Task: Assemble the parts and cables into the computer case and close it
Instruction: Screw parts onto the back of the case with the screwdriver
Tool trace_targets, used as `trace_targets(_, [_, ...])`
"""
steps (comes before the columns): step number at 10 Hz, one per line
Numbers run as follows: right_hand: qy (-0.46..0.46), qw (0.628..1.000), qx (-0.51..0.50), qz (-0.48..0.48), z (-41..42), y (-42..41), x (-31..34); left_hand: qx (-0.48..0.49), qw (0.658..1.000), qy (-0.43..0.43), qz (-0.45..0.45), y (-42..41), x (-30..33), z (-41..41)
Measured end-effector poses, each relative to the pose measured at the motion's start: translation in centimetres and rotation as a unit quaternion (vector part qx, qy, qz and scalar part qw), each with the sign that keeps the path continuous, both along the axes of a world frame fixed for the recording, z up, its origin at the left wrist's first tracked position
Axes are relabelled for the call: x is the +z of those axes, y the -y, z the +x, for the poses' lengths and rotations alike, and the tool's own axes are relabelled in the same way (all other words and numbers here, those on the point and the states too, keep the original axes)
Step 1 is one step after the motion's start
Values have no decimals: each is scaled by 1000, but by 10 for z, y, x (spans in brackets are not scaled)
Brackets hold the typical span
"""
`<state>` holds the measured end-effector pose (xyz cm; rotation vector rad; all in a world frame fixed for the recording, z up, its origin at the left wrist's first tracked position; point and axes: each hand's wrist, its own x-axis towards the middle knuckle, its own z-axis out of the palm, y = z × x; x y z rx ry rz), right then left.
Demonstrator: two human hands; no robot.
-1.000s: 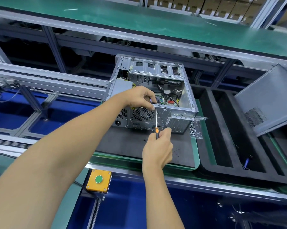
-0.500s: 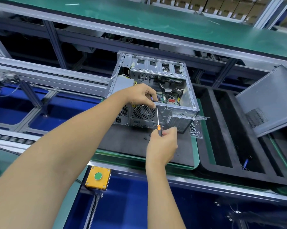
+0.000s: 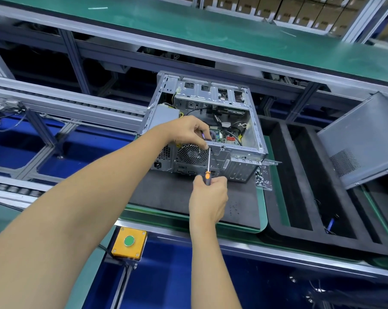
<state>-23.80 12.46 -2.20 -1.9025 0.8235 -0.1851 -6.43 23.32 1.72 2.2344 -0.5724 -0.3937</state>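
**Screwdriver set to the rear edge of the open computer case**

The right hand (image 3: 207,197) grips the orange-and-black handle of a screwdriver (image 3: 208,166), its shaft rising to the top rear edge of the computer case (image 3: 240,152). The left hand (image 3: 189,131) sits just above the shaft's tip, fingers curled and pinching at that edge beside the rear fan grille (image 3: 192,152). The case lies open-side up on a black foam mat (image 3: 166,192) under both hands. Well to the right of the right hand, the grey side panel (image 3: 365,141) leans tilted.
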Motion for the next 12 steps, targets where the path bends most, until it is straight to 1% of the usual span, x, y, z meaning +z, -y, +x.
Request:
trace_targets(1, [36, 996, -4, -79, 1, 6, -9, 4, 1000, 2, 0, 1, 1, 0])
trace_targets(2, [49, 997, -3, -60, 1, 2, -8, 3, 1000, 0, 0, 0, 1, -1])
trace_targets(3, [20, 952, -4, 305, 10, 14, -2, 1, 1000, -1, 0, 0, 1, -2])
trace_targets(4, [-33, 677, -48, 733, 12, 26, 10, 2, 1000, 3, -2, 1, 2, -2])
trace_targets(5, [-14, 784, -36, 619, 7, 13, 11, 1, 1000, 0, -3, 1, 3, -1])
trace_targets(6, [28, 940, -78, 331, 2, -2, 7, 6, 1000, 6, 4, 1, 3, -1])
trace_targets(7, [78, 991, -64, 89, 3, -5, -1, 8, 1000, 4, 3, 1, 3, -1])
trace_targets(8, [78, 996, -22, -24, 4, -2, -3, 6, 1000, 7, 6, 1, 3, -1])
trace_targets(9, [61, 931, -23, 360, 10, 8, 1, 3, 1000, 2, 0, 1, 3, -2])
trace_targets(10, [15, 707, -76, 703, 10, 17, 12, 0, 1000, 0, -4, 1, 4, -3])
trace_targets(11, [14, 816, -88, 571, 4, 3, 18, 0, 1000, -1, -1, 1, 4, -2])
trace_targets(12, [34, 952, -102, 286, 0, -14, 13, 1, 1000, -10, -5, 0, 4, -2])
